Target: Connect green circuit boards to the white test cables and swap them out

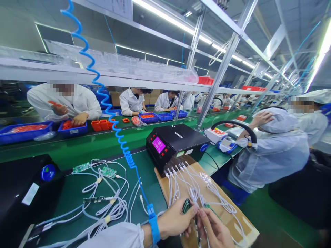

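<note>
Dark-green circuit board (186, 206), tilted, pale-speckled (partly hidden by fingers (204, 218))

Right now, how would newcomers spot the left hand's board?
Find the black box with the pink screen, then follow its white cables down to the left hand with the blue wrist strap. The dark green circuit board is gripped there, unlike the boards lying on the table.

A loose left sleeve of thin white fabric (116, 236) ends in a puckered cuff (139, 233). Behind the bare left hand (176, 219) sits a bright blue wrist strap (154, 230) with a squarish blue clasp (150, 209), tethered to a coiled blue cord (126, 156).
</note>
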